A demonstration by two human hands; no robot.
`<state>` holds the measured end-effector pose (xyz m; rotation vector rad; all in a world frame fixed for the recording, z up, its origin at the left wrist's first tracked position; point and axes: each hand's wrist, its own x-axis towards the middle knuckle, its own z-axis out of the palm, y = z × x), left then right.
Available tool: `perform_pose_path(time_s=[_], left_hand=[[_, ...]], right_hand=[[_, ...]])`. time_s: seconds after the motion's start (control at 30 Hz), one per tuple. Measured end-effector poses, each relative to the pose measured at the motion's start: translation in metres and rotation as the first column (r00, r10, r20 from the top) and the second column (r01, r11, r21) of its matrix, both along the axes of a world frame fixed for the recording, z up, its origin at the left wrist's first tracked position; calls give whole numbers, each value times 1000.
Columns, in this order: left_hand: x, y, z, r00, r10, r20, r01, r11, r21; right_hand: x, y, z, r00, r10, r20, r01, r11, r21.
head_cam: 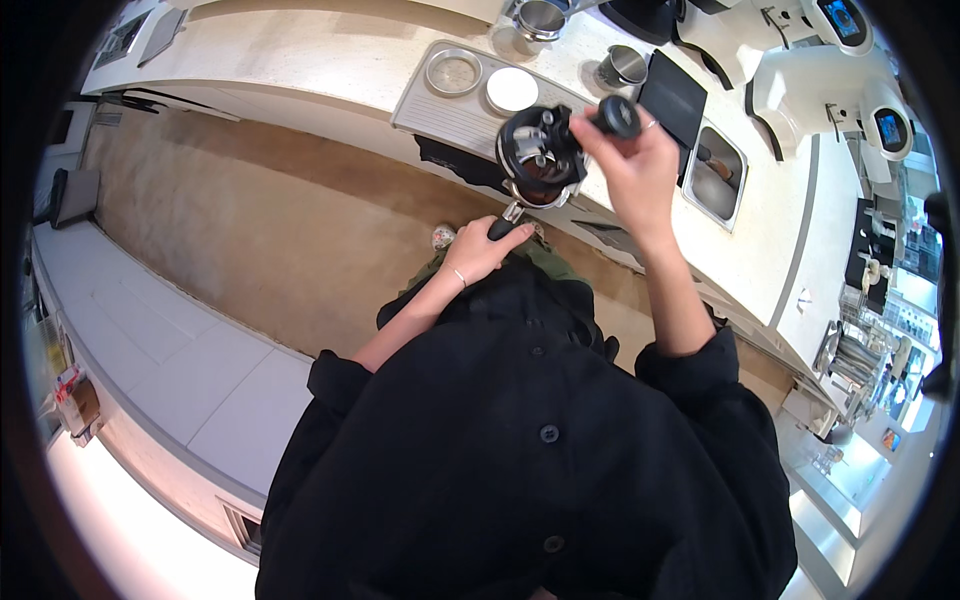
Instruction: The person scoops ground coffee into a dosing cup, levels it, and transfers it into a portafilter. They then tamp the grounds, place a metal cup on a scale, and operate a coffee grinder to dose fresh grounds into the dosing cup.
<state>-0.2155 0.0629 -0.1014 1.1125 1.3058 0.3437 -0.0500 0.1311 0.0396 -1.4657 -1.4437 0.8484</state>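
My left hand (480, 251) grips the black handle of a metal portafilter (514, 211) in front of my waist. Brown coffee shows inside its basket. Directly over the basket sits a black-and-metal ring-shaped device (529, 139), apparently a lever tamper, which hides part of the portafilter. My right hand (645, 176) is closed around the black lever (592, 124) at the device's right side. A round black knob (619, 116) sticks out past my fingers. The right hand is slightly blurred.
On the pale counter, a ribbed tray (420, 97) carries a round metal dish (454, 73) and a white disc (511, 91). Behind are a steel cup (624, 67) and another portafilter (538, 21). A black board (675, 97), a small sink (716, 187) and white machines (810, 90) stand right.
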Motion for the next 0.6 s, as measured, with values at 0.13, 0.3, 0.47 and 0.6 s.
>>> perform_pose_path(time_s=[0.13,0.3,0.47,0.6], left_hand=[[2,0,0,998,11,-57,-10,1000,8],[4,1,-5,999,3,-51,-2,1000,10],[9,13,-6,1000,19,-9,-20,996,-86],[12,13,1,999,18,-31,-21,995,-102]], right_hand=[[6,-23,-24,998,-26,51,31,994,-101],[10,-26,-31,998,56,37,-48,982,-183],[6,-13,-14,990,131,-56,-131,991,9],[-7,0,-16,972,202,123,-192,977,-89]])
